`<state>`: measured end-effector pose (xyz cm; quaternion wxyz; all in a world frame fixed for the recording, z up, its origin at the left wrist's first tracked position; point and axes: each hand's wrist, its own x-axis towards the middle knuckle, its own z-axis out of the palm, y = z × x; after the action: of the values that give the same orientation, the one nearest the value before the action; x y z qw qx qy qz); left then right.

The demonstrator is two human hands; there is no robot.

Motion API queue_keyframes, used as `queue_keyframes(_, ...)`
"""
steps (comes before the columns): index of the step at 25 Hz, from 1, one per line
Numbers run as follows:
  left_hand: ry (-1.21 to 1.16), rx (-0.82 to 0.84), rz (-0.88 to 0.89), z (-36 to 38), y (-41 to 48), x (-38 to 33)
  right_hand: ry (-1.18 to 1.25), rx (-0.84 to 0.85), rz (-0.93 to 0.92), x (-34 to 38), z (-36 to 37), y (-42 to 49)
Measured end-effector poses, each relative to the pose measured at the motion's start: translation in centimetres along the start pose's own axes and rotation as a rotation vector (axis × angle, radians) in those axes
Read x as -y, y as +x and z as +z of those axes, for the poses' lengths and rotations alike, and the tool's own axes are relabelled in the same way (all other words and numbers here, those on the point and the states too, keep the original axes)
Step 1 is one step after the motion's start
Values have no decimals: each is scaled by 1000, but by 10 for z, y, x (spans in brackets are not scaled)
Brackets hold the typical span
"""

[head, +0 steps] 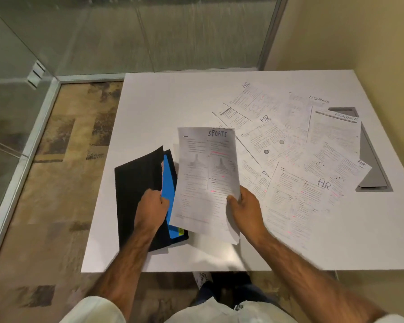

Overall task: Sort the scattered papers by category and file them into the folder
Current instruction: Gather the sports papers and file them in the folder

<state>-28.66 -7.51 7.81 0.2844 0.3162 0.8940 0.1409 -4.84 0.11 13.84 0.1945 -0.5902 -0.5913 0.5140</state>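
1. Two hands work at the near edge of the white worktop (149, 101). The left hand (151, 212) is closed on the front flap of the black folder (135, 180), lifting it open. The right hand (246, 207) pinches the lower right edge of the "SPORTS" sheets (205, 180), thumb on top.
2. The "SPORTS" sheets are a thin stack, more than one page by the staggered bottom corners, though the exact count cannot be told. They are held up off the worktop, just right of the folder, white with two columns of small print, pink highlighter marks and the heading handwritten at the top.
3. One folder lies on the worktop's near left part; inside show a blue divider (169, 194) and a small yellow tab (180, 231) near its bottom edge.
4. Farther right, the scattered papers (296, 157) overlap in a loose fan flat on the worktop. Four handwritten "HR" headings and two "FINANCE" headings can be read; other sheets are partly hidden.
5. A grey cable hatch (373, 173) sits beneath the farthest right sheets.
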Motion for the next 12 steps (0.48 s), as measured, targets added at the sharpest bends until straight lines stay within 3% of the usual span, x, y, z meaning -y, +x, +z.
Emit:
queue_keyframes(6,-94,-49,-30,-20,-8,-9,-257,155,-37,-1,65,24)
queue_keyframes(12,-37,-40,-33,-18,-5,-7,-321,305,-6,21,109,48)
